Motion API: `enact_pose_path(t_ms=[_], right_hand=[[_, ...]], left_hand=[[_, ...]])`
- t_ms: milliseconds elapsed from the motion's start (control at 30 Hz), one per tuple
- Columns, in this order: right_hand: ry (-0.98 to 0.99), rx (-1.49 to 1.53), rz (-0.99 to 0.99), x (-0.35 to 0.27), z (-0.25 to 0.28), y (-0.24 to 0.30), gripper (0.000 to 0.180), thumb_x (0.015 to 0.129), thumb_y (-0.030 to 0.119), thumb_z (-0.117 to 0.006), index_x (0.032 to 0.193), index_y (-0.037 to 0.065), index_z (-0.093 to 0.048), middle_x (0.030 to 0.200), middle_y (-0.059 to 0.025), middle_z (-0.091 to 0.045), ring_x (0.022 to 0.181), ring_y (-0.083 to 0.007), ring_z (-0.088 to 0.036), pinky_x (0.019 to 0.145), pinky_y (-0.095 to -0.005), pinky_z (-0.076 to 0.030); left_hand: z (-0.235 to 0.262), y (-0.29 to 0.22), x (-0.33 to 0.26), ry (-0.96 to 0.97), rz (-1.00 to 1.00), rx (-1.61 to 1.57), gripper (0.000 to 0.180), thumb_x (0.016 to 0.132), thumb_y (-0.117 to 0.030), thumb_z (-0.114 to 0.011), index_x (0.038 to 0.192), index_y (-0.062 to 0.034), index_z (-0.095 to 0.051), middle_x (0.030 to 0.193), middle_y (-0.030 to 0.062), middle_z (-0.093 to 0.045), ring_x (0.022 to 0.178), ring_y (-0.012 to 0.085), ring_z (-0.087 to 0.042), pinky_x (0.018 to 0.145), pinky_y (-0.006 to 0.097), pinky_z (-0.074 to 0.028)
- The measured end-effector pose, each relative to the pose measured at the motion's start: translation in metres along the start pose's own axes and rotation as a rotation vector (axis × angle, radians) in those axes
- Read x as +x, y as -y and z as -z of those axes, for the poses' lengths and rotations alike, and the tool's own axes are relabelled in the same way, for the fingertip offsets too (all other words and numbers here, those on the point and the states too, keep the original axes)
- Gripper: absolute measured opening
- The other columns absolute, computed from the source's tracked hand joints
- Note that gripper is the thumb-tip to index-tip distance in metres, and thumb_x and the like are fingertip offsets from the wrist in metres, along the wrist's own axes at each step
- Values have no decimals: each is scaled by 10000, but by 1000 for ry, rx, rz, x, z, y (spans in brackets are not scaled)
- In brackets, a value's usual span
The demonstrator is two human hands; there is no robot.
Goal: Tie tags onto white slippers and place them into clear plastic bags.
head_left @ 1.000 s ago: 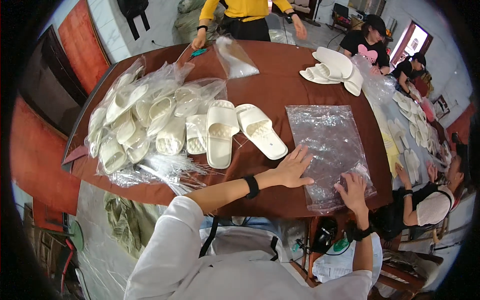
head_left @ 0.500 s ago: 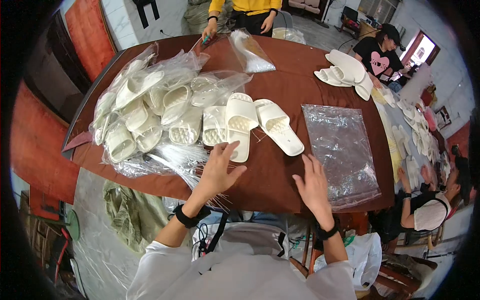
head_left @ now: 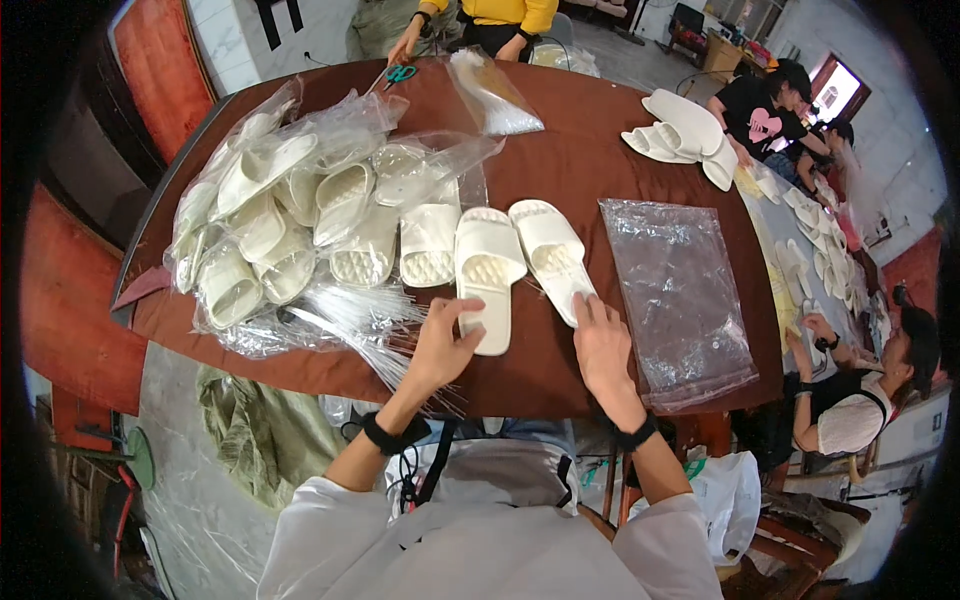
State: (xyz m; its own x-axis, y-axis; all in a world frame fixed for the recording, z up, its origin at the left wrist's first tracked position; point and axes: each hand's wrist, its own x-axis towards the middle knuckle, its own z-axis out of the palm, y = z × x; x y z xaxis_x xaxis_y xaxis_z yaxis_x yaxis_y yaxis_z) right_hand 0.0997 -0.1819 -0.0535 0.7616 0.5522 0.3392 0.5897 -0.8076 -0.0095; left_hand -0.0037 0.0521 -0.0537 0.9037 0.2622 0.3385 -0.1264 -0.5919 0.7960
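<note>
Two cream slippers lie side by side on the brown cloth in front of me, toes pointing away. My left hand (head_left: 445,342) has its fingers and thumb at the heel of the left slipper (head_left: 488,265), gripping its edge. At the right slipper (head_left: 550,243), my right hand (head_left: 602,350) holds the heel end, with the fingertips over its edge; the thumb is mostly hidden. Just left of this pair is another cream slipper (head_left: 428,240). A flat clear plastic bag (head_left: 680,300) lies to the right of my right hand.
Bagged cream slippers (head_left: 275,205) pile up at the left, with white plastic ties (head_left: 360,320) in front. Across the table, a person in yellow (head_left: 510,12) has a hand near green-handled scissors (head_left: 400,74). More slippers (head_left: 685,138) sit far right, near other people working.
Both hands have come onto the slipper heels. The left slipper has slid toward me, off the neighbouring slipper. The right slipper has also shifted slightly nearer.
</note>
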Motion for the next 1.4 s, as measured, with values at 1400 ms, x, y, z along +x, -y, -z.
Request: enact_pose_path(t_ms=[1400], right_hand=[[-102,550,-205,-59,30,10,125,833,46,-631,922,36,-543,848,-130,-546,806,-333,-545,709,-426,-428]], left_hand=[[-30,-81,-40,197,-27,4,382,783,-14,-681,1154,-67,-608,1146,148,-571,1055,326,-550,879,389,-468]])
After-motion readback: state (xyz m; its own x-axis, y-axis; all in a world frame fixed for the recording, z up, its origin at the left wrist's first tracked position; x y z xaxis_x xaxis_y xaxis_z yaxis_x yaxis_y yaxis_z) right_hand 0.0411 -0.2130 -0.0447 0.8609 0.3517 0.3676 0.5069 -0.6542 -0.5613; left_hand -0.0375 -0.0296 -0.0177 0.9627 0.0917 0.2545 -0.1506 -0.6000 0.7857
